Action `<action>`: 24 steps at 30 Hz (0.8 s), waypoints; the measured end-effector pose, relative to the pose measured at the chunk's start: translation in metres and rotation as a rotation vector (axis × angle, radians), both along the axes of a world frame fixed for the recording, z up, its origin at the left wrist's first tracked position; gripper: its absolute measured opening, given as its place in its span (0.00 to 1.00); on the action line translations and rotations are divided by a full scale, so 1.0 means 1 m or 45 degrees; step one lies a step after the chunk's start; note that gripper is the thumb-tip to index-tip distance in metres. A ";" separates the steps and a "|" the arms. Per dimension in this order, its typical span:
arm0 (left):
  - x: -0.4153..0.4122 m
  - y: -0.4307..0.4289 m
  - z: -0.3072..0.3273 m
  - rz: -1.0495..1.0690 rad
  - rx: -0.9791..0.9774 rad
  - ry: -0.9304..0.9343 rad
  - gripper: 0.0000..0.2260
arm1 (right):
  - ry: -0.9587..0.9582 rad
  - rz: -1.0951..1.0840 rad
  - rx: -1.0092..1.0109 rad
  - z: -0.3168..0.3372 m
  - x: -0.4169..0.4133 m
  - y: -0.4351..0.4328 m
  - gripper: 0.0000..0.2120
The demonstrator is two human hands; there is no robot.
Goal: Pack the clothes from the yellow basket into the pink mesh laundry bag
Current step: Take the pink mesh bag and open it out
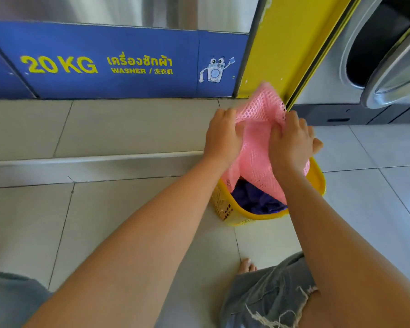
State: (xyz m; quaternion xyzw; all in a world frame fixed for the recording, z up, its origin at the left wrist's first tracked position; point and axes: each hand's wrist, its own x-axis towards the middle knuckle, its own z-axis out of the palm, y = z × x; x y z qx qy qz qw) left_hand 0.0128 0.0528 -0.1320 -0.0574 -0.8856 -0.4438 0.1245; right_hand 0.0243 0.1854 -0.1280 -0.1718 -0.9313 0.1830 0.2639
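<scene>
Above the yellow basket, which stands on the tiled floor, both hands hold the pink mesh laundry bag. The left hand has its fingers clenched on the bag's left edge; the right hand has its fingers clenched on the right edge. The bag's lower part hangs down into the basket, touching its far rim. Dark blue clothes lie inside the basket, below the bag. Beyond the basket rises a yellow pillar, with a blue washer sign to its left. Nearer than the basket, a bare foot rests on the floor.
</scene>
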 end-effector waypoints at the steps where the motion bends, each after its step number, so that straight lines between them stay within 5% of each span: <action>1: 0.002 -0.012 0.010 0.060 0.071 0.078 0.12 | 0.064 0.048 -0.032 0.012 -0.001 -0.012 0.08; 6: 0.017 -0.089 0.046 0.413 0.192 0.394 0.12 | 0.245 0.357 -0.231 0.054 -0.004 -0.094 0.10; 10: 0.035 -0.155 0.049 0.535 0.075 0.429 0.13 | 0.153 0.582 -0.349 0.054 0.001 -0.153 0.06; 18: 0.071 -0.232 -0.023 0.403 -0.151 -0.267 0.08 | -0.555 0.812 -0.350 -0.036 0.005 -0.188 0.14; 24: 0.084 -0.235 -0.087 0.289 -0.152 -0.550 0.06 | -0.905 0.735 -0.206 -0.089 0.014 -0.187 0.13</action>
